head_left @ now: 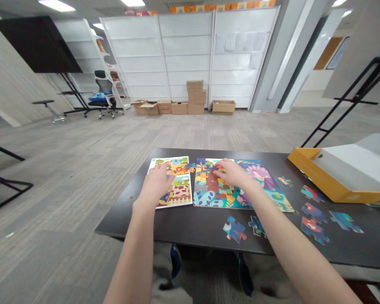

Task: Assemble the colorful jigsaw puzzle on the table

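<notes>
My left hand (158,182) lies flat on a printed picture sheet (180,192) with a lion and a spotted cow; its fingers are stretched out and hold nothing. To the right, my right hand (232,172) rests over the upper left part of a colourful jigsaw puzzle (215,202). Thumb and forefinger are apart there, with the puzzle surface showing between them, and the other fingertips are partly hidden. Between sheet and puzzle, near the top, is a small loose puzzle piece (192,167). Another puzzle piece (234,229) lies before the puzzle, beside one partly covered by my right forearm (278,215).
Several loose puzzle pieces (315,212) are scattered on the dark table (183,226) at the right. A yellow-sided open box (338,192) stands at the table's right. Across the carpeted floor, cardboard boxes (196,97) stand before white shelves (186,55).
</notes>
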The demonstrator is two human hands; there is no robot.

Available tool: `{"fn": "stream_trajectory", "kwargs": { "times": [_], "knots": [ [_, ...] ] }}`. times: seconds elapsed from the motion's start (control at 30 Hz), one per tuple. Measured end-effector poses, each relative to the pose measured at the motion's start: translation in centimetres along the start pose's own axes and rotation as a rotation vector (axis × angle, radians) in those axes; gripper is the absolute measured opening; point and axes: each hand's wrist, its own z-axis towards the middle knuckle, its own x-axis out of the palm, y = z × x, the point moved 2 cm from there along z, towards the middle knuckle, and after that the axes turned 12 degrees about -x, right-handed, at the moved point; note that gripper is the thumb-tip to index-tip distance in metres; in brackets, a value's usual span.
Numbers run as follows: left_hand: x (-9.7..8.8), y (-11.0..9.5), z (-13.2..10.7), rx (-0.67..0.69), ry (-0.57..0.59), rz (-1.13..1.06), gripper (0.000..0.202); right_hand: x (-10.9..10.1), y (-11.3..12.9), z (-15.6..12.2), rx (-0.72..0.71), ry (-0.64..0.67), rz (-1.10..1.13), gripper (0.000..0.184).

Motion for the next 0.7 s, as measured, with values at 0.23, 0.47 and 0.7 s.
{"fn": "stream_trajectory", "kwargs": {
  "times": [0.23,0.47,0.7],
  "knots": [
    [0.3,3.4,0.3,-0.162,0.143,0.144,0.044,-0.6,0.3,-0.2,0.053,-0.030,-0.029,0.023],
    [-0.8,2.2,0.1,-0.080,0.081,-0.050,0.048,-1.5,0.0,-0.5,0.116,-0.214,0.062,0.017],
    [-0.3,-5.1,-2.5,0.475,0.035,-0.376,0.049,-2.3,4.6,0.6,-0.050,-0.137,0.747,0.030]
  ]
}}
